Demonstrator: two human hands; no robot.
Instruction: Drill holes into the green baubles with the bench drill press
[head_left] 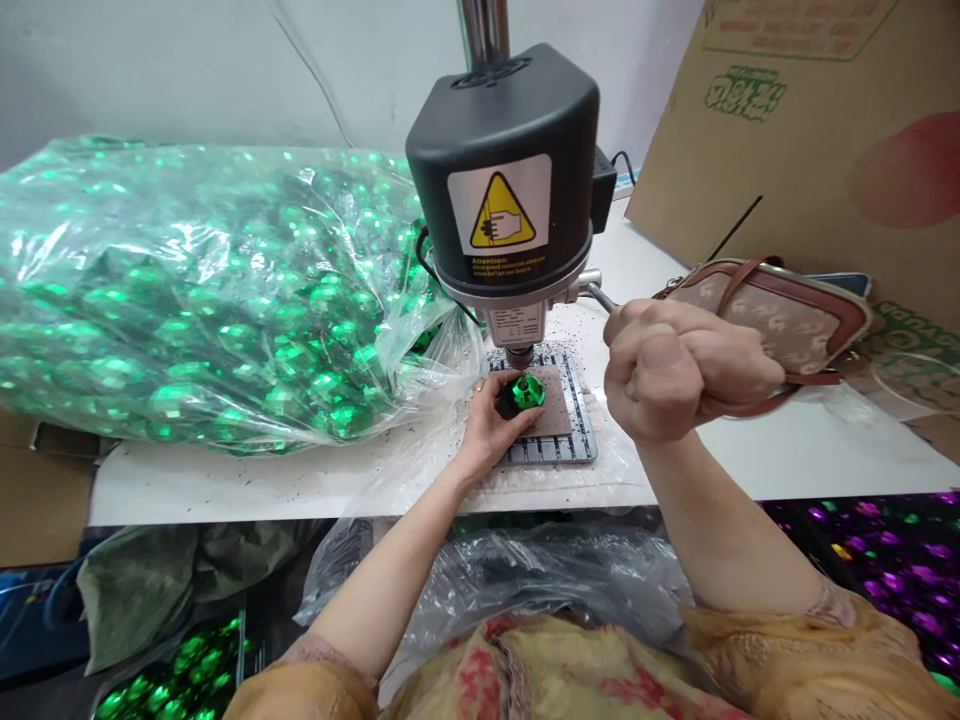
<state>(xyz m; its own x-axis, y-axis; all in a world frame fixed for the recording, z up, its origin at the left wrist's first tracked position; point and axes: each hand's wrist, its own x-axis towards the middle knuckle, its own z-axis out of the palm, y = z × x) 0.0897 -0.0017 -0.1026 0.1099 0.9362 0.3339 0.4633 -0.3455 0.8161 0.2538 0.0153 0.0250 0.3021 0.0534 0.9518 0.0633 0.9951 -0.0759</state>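
A clear plastic sack (90,250) bulges with faceted green gems (172,400); the left hand (487,435) grasps one green gem (523,393) under a black bench drill (502,170); the right hand (679,370) clenches a steel lever (600,296), its grip hiding the end.

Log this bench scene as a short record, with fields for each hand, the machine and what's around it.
Left hand: the left hand holds a green faceted gem over a brown pad
Right hand: the right hand is a fist around a steel lever
Machine: a black-headed bench drill press with a slotted metal base plate
Nearby: a clear plastic bag of green gems; a tan purse with brown trim
Surface: a white table scattered with black specks
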